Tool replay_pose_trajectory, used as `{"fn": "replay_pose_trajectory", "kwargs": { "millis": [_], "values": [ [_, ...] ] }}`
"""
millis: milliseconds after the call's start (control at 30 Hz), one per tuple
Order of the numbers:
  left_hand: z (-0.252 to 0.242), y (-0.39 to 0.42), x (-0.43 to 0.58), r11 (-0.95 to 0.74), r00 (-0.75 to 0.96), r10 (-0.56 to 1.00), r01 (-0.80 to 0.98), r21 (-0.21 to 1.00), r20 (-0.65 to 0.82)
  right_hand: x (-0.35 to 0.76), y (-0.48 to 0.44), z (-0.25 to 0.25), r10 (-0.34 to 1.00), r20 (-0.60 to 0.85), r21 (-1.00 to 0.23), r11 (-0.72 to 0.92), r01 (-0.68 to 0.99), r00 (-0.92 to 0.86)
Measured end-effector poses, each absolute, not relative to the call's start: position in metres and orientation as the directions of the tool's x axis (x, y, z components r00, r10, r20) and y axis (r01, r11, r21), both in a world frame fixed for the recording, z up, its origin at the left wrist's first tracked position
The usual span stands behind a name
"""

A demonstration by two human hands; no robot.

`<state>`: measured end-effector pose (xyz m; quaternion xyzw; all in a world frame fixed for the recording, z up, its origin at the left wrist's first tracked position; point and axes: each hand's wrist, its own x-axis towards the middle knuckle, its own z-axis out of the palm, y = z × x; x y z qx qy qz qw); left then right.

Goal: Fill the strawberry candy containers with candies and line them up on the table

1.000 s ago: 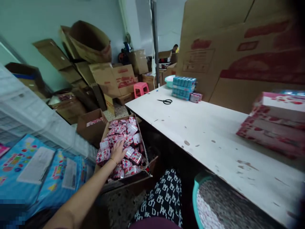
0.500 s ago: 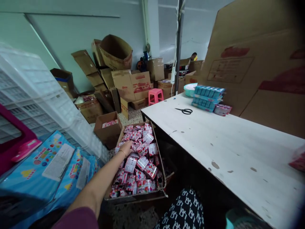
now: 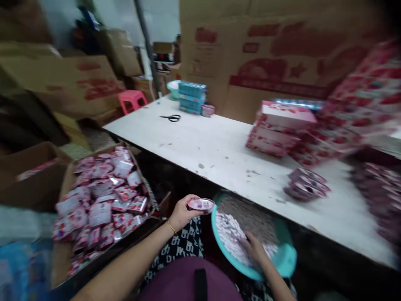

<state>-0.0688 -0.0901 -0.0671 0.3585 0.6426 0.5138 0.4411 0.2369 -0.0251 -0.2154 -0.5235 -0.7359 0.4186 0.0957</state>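
Between the thumb and fingers of my left hand [image 3: 183, 214] is a small pink printed carton [image 3: 201, 204], squeezed to an oval, at the table's near edge. Down in a teal basin [image 3: 290, 256] is my right hand [image 3: 256, 250], its fingers smeared by motion and partly sunk among small whitish pieces [image 3: 228, 234]. What those fingers hold, if anything, I cannot make out. The basin sits partly under the table, its far side in shadow. To the left, a cardboard box [image 3: 59, 261] is heaped with similar pink cartons [image 3: 100, 214].
On the white table [image 3: 216, 148] lie black scissors [image 3: 171, 118], stacked blue packs [image 3: 192, 98], pink strawberry-print boxes [image 3: 282, 129] and a few pink cartons [image 3: 305, 184]. A large cardboard sheet [image 3: 216, 92] stands behind. A pink stool [image 3: 133, 100] is beyond the table's far end.
My view has swung right. My left hand has left the heaped box and come to the table edge with a carton. My right hand and the basin's contents have come into view.
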Motion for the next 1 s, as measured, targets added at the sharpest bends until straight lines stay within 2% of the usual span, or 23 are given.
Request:
{"fn": "replay_pose_trajectory", "kwargs": {
  "millis": [100,167,233,333,433,567,667,733,833,1000],
  "values": [
    [-0.097,-0.065,-0.029,0.339,-0.336,0.855,-0.215,0.916,-0.396,0.264,-0.02,-0.181,0.846,-0.304,-0.754,0.066,0.653,-0.437],
    [-0.113,-0.051,-0.005,0.421,-0.254,0.781,-0.46,0.782,-0.57,0.279,-0.016,-0.154,0.85,-0.31,-0.758,0.051,0.651,-0.427],
    [-0.126,-0.041,0.017,0.458,-0.14,0.722,-0.637,0.62,-0.678,0.291,-0.013,-0.128,0.84,-0.322,-0.755,0.05,0.654,-0.436],
    [-0.139,-0.032,0.043,0.471,-0.043,0.658,-0.756,0.456,-0.752,0.297,-0.008,-0.096,0.821,-0.34,-0.715,0.091,0.693,-0.459],
    [-0.148,-0.029,0.058,0.465,0.012,0.632,-0.805,0.367,-0.775,0.287,-0.002,-0.07,0.786,-0.382,-0.59,0.198,0.782,-0.487],
    [-0.154,-0.03,0.068,0.478,0.065,0.637,-0.815,0.328,-0.768,0.253,0.004,-0.043,0.791,-0.458,-0.25,0.322,0.913,-0.405],
    [-0.155,-0.03,0.07,0.479,0.044,0.632,-0.807,0.345,-0.774,0.225,0.005,-0.025,0.801,-0.464,-0.054,0.4,0.915,-0.378],
    [-0.154,-0.029,0.068,0.464,0.02,0.631,-0.81,0.357,-0.775,0.217,0.007,-0.016,0.793,-0.455,-0.009,0.45,0.893,-0.405],
    [-0.149,-0.028,0.057,0.464,0.003,0.616,-0.81,0.359,-0.788,0.233,0.012,-0.017,0.8,-0.441,-0.011,0.45,0.893,-0.408],
    [-0.136,-0.036,0.023,0.448,-0.045,0.647,-0.785,0.427,-0.761,0.272,0.005,-0.084,0.813,-0.529,-0.071,0.244,0.967,-0.244]
  ]
}}
